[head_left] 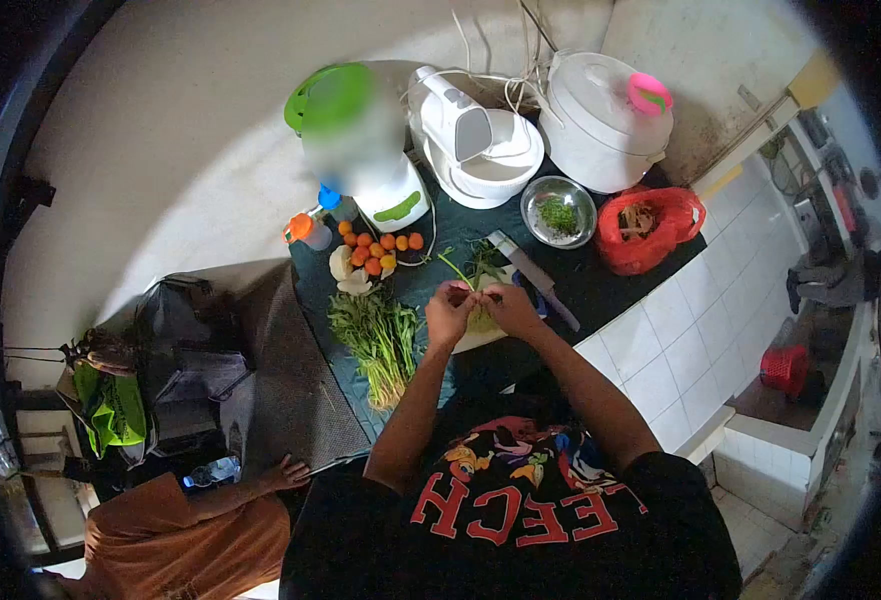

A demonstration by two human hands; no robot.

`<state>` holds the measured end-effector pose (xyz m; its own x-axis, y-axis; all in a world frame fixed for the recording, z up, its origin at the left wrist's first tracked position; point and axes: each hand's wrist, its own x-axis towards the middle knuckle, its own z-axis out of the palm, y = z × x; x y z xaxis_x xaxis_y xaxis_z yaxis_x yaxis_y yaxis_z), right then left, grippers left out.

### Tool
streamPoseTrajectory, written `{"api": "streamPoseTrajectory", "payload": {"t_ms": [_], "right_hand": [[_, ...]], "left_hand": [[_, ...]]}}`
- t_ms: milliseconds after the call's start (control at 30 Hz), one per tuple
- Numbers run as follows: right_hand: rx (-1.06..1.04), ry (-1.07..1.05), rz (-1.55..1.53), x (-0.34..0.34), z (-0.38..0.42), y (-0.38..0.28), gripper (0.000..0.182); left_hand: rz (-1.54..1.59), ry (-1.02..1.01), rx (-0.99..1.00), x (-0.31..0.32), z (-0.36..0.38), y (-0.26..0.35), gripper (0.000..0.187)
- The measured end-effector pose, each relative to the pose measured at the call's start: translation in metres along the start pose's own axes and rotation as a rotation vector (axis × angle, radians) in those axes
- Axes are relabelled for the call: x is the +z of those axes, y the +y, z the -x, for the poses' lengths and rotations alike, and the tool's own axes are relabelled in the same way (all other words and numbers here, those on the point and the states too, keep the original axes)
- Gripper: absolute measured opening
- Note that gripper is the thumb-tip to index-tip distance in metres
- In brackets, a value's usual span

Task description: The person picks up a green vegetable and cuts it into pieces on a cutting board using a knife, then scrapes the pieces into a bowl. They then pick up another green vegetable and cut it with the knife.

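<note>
My left hand and my right hand meet over a round pale cutting board, fingers closed together. A green leafy stem pokes up from between them; its lower end is hidden by my fingers. Just beyond my hands lie some dark leafy sprigs. A broad-bladed knife rests to the right of the board, handle toward me. Left of my left hand spreads a large bunch of leafy greens, roots facing me.
Small tomatoes and pale vegetable pieces sit at the back left. A metal bowl holds chopped greens, beside a red plastic bag. Behind stand a stand mixer and a rice cooker. Another person's hand rests at left.
</note>
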<state>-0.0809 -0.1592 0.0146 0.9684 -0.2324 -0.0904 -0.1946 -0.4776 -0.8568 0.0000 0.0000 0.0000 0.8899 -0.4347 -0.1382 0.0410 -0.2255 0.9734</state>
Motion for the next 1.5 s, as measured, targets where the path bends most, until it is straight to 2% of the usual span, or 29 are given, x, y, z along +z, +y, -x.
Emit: {"api": "streamPoseTrajectory", "payload": {"t_ms": [67, 300, 400, 467, 600, 667, 800, 867, 900, 1000, 1033, 1100, 1200, 1333, 1400, 1433, 1500], "right_hand": [[-0.073, 0.040, -0.069, 0.003, 0.000, 0.005, 0.023], [-0.068, 0.053, -0.081, 0.010, 0.005, 0.019, 0.022], [-0.055, 0.020, 0.088, 0.017, 0.001, 0.026, 0.024], [0.003, 0.054, -0.020, 0.024, 0.001, 0.036, 0.021], [0.106, 0.152, -0.012, 0.021, 0.000, 0.029, 0.021], [0.034, 0.250, 0.011, 0.015, -0.012, 0.027, 0.021], [0.022, 0.312, -0.023, 0.000, -0.038, 0.021, 0.023], [-0.182, 0.434, 0.118, -0.005, -0.047, 0.018, 0.025], [-0.177, 0.444, 0.125, -0.006, -0.045, 0.014, 0.025], [-0.241, 0.214, 0.046, 0.002, -0.026, 0.014, 0.022], [-0.239, 0.218, 0.051, -0.001, -0.018, 0.007, 0.022], [0.024, -0.067, 0.006, -0.006, -0.002, -0.002, 0.021], [-0.014, 0.016, 0.039, -0.004, 0.006, -0.006, 0.020], [-0.053, 0.087, 0.077, -0.004, 0.018, -0.013, 0.020], [-0.129, 0.071, 0.024, -0.005, 0.020, -0.013, 0.022], [-0.129, 0.070, 0.022, -0.007, 0.022, -0.014, 0.022], [-0.090, 0.055, 0.102, -0.011, 0.026, -0.014, 0.022]], "left_hand": [[-0.034, 0.023, -0.005, 0.000, 0.001, 0.009, 0.029], [0.103, 0.006, -0.070, 0.006, 0.001, -0.001, 0.030], [-0.022, 0.015, -0.020, 0.006, 0.001, -0.007, 0.029], [0.127, 0.000, -0.089, 0.009, -0.001, -0.017, 0.029], [0.063, 0.014, -0.098, 0.000, 0.000, -0.006, 0.028], [0.199, 0.017, -0.155, -0.002, 0.002, 0.001, 0.029], [0.234, 0.005, -0.165, -0.001, 0.002, -0.005, 0.029], [0.283, 0.001, -0.133, 0.001, 0.000, -0.014, 0.030], [0.286, -0.011, -0.130, 0.002, 0.000, -0.012, 0.030], [0.349, -0.019, -0.168, -0.001, 0.003, 0.001, 0.034], [0.353, -0.024, -0.165, 0.000, 0.001, 0.000, 0.034], [0.380, -0.012, -0.173, 0.001, 0.002, -0.004, 0.037], [0.454, -0.023, -0.172, 0.004, 0.002, -0.016, 0.040], [0.398, 0.025, -0.152, 0.008, 0.010, -0.016, 0.042], [0.121, 0.016, -0.083, 0.004, 0.019, 0.002, 0.046], [0.120, 0.017, -0.085, 0.003, 0.020, 0.000, 0.046], [-0.168, -0.099, 0.082, -0.004, 0.020, -0.003, 0.041]]}}
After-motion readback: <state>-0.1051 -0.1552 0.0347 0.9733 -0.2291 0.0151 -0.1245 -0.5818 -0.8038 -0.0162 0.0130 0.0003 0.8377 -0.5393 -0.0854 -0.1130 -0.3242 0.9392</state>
